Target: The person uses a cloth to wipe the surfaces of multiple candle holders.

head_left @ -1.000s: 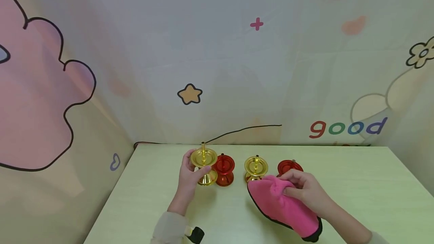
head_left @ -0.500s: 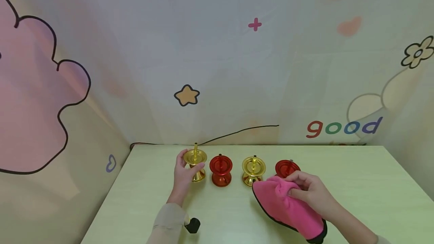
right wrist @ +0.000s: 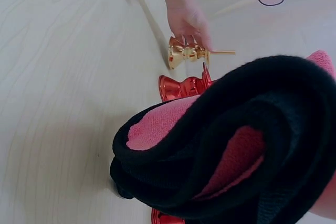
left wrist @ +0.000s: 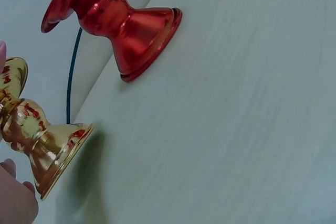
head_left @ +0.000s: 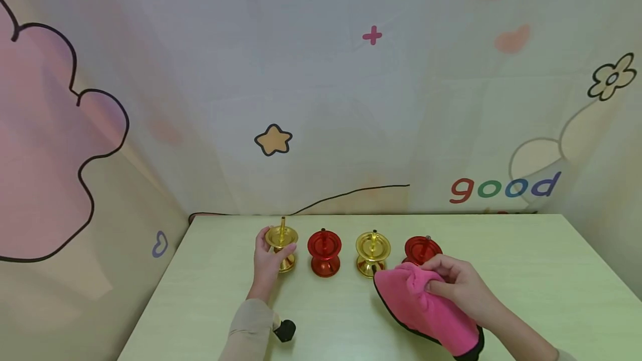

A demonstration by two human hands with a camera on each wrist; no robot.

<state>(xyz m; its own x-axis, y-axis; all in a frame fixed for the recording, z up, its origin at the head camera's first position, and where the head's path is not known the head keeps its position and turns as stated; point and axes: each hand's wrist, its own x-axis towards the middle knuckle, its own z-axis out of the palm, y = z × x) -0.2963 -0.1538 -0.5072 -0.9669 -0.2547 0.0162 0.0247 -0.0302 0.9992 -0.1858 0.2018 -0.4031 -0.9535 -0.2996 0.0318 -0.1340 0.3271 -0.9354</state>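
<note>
My left hand (head_left: 267, 267) grips a shiny gold candle holder (head_left: 281, 237) at the left end of a row, thumb across its near side under the dish. The holder stands upright with a thin tube rising from its dish; in the left wrist view its base (left wrist: 58, 153) is close over the tabletop. To its right come a red candle holder (head_left: 324, 245), a second gold one (head_left: 373, 247) and a second red one (head_left: 423, 248). My right hand (head_left: 461, 288) pinches a bunched pink cloth (head_left: 426, 305) with black edging, which partly hides the last red holder.
The pale wooden table (head_left: 200, 294) ends at a patterned cloth backdrop (head_left: 321, 99) behind the row. A black piece (head_left: 285, 330) is strapped at my left wrist.
My left hand has moved left and slightly down with the gold candle holder, opening a gap from the red one beside it. My right hand keeps its hold on the pink cloth.
</note>
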